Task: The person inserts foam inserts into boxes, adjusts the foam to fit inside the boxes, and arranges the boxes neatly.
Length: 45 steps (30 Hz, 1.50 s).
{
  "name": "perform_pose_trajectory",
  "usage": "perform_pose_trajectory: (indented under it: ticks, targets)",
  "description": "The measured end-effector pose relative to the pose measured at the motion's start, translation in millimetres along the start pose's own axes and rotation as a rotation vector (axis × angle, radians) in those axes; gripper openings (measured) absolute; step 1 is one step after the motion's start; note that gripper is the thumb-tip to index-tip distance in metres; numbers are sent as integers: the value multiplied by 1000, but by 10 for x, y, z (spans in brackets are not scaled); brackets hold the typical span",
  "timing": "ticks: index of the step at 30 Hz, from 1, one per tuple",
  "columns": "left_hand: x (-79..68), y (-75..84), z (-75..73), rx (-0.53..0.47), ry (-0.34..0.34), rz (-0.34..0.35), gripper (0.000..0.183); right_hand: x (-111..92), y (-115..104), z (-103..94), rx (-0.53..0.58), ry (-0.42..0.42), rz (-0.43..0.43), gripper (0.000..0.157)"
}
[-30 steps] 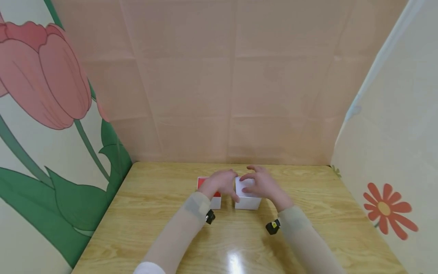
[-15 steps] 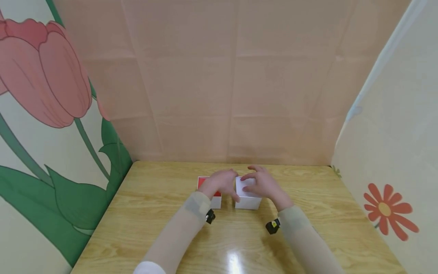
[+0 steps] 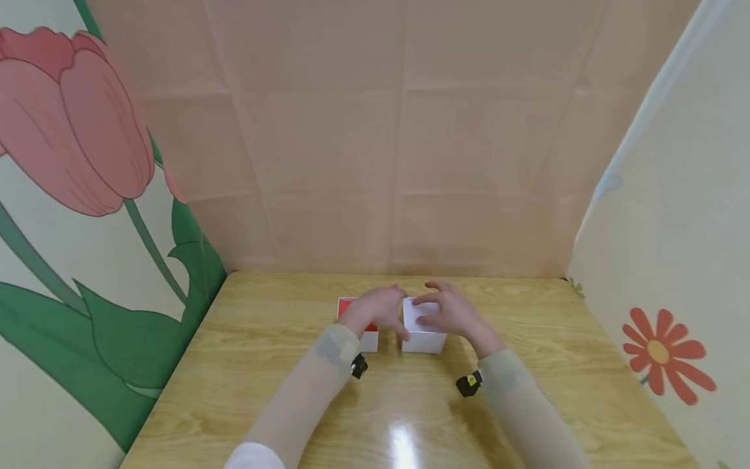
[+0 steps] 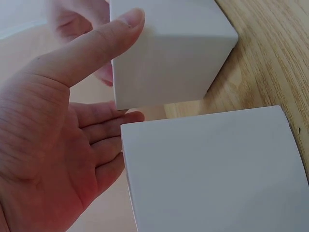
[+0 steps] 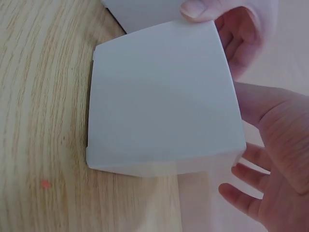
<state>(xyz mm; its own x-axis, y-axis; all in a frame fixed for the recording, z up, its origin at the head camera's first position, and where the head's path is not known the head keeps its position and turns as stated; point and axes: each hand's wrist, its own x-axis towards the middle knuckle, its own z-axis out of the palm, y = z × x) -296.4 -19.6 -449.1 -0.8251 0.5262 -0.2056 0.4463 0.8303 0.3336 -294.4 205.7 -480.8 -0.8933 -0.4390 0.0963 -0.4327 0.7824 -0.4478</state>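
Two white boxes with open tops stand side by side on the table. The right white box (image 3: 423, 342) has a white interior, while the left box (image 3: 368, 342) shows red inside. My left hand (image 3: 379, 309) grips the right box across its left side: the thumb (image 4: 104, 46) presses the near face at the rim, and the fingers (image 4: 108, 128) reach to the far corner. Over the same box my right hand (image 3: 454, 314) is spread. Its thumb (image 5: 260, 101) passes behind the near rim, and the other fingers (image 5: 246, 179) lie apart beside the right wall. Their inner contact is hidden.
Wooden tabletop (image 3: 281, 365) extends around the boxes. A pinkish-brown cloth backdrop (image 3: 398, 143) hangs behind. Printed panels stand at both sides, with a tulip (image 3: 82, 130) on the left and a red flower (image 3: 659, 355) on the right. A black wrist camera (image 3: 469, 384) sits under the right wrist.
The head view has tilted slightly, shifting the scene up a little. Both hands and both boxes otherwise keep their places.
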Motion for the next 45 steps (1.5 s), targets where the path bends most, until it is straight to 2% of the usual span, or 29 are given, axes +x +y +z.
perform_pose_trajectory:
  ticks: [5, 16, 21, 28, 33, 39, 42, 45]
  targets:
    - [-4, -27, -9, -4, -2, -9, 100, -13, 46, 4, 19, 30, -8, 35]
    - [9, -35, 8, -8, -7, 0, 100, -25, 69, 3, 30, 3, 38, 36]
    - [1, -22, 18, 15, 1, 13, 103, -77, 102, -33, 75, 21, -4, 36]
    - [-52, -50, 14, 66, 23, 47, 118, -153, 193, -67, 146, 49, -30, 41]
    - [-145, -195, -3, 11, 83, 112, 120, -188, 263, -65, 164, 50, -71, 61]
    - [-431, -461, -81, -171, 120, 217, 123, -261, 318, -68, 209, -40, -74, 94]
    - [-574, -628, -112, -258, 140, 225, 123, -279, 325, -73, 252, -97, -60, 105]
    - [-687, -804, -105, -319, 163, 215, 122, -275, 330, -67, 271, -121, -64, 110]
